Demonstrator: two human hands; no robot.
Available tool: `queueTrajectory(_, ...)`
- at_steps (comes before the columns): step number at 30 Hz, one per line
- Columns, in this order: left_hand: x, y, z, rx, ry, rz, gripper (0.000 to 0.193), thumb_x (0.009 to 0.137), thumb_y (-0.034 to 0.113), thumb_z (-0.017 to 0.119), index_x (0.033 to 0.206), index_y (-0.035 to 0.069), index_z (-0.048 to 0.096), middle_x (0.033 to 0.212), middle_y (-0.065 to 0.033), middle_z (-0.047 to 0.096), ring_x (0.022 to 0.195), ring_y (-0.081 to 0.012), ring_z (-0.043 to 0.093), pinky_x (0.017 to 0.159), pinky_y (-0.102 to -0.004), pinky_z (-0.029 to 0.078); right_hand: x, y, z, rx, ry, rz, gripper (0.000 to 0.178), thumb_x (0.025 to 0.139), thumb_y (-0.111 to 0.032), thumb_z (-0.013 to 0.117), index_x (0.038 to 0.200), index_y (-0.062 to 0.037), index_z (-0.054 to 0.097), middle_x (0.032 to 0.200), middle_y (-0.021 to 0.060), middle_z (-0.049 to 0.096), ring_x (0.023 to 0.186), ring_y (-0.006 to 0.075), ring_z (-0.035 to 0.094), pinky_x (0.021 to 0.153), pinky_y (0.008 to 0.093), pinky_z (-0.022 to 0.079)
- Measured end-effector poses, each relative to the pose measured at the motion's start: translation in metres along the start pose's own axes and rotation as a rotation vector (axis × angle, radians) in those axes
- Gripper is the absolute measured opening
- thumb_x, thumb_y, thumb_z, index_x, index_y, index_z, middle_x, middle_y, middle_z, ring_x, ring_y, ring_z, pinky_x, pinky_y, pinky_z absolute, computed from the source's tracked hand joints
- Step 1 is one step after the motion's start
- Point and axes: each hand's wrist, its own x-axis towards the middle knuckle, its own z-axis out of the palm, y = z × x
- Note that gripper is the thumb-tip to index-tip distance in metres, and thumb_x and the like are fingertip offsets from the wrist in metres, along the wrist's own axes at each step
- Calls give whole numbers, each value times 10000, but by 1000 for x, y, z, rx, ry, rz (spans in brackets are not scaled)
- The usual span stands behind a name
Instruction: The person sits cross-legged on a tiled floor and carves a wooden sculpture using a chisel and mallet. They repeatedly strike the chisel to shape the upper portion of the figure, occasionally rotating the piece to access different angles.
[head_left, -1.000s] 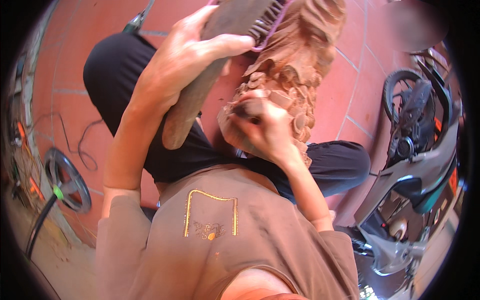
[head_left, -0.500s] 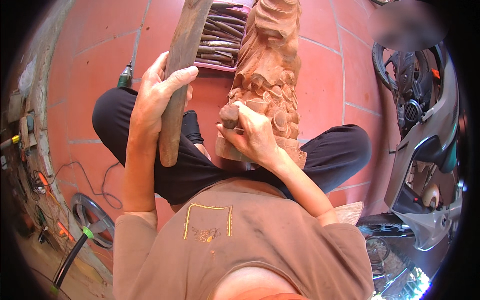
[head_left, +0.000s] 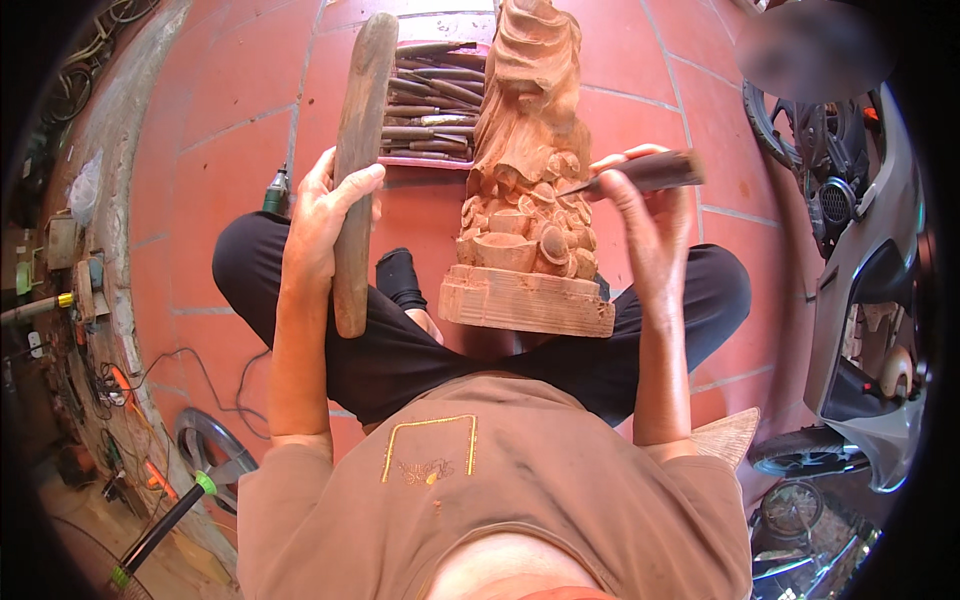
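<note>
A reddish-brown wood carving (head_left: 525, 130) lies between my legs, its stepped base toward me and its folds and rounded relief shapes farther off. My left hand (head_left: 315, 220) grips a long, worn wooden mallet bar (head_left: 362, 140), held upright left of the carving. On the carving's right side, my right hand (head_left: 660, 230) holds a carving chisel (head_left: 655, 172) by its dark handle. The thin blade points left at the rounded shapes, its tip at or very near the wood; contact I cannot tell.
Beyond the mallet bar, a pink tray (head_left: 425, 161) holds many dark-handled chisels. A green power tool (head_left: 275, 192) stands by my left knee. A grey motorbike (head_left: 860, 290) is at the right. Along the left wall are cords, tools and a dark ring-shaped object (head_left: 212, 450).
My right hand has moved from the carving's near left part to its right side, turning the chisel sideways. The mallet bar stays in my left hand, slightly lower. The carving's base shows more fully.
</note>
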Motion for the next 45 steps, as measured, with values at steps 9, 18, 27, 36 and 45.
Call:
queueTrajectory(9,5,-7,4,63,3,-28,230,907,178,701,1057,45,588,819,-13,610,602,-86,576,547,-228,457,7,34,-17,58,126,74,365,909,32,691,1252,21,569,1038,59,656,968,123,648,853,276,545)
queueTrajectory(18,18,-21,10,79,-2,-87,337,855,193,767,1107,39,603,837,-28,615,597,-88,581,546,-234,465,23,59,-7,98,252,80,259,912,-34,723,1141,11,611,976,56,671,883,124,661,772,263,550)
queueTrajectory(27,15,-17,23,85,-50,-81,351,843,203,770,1097,34,596,821,-31,608,600,-92,578,542,-241,456,66,117,3,-119,187,4,293,943,-134,718,1163,16,595,1016,112,716,911,177,713,786,307,562)
queueTrajectory(36,13,-21,13,89,3,-95,342,846,207,763,1091,36,594,812,-25,600,602,-92,575,541,-238,459,46,96,-7,-341,-105,98,220,943,-86,695,1137,-37,603,1017,89,716,944,144,694,815,290,555)
queueTrajectory(45,76,-39,18,222,31,-60,349,844,209,769,1090,30,598,814,-16,608,629,-93,579,570,-244,476,52,104,6,-170,-35,73,227,957,-122,687,1121,13,606,953,90,713,877,168,715,733,299,559)
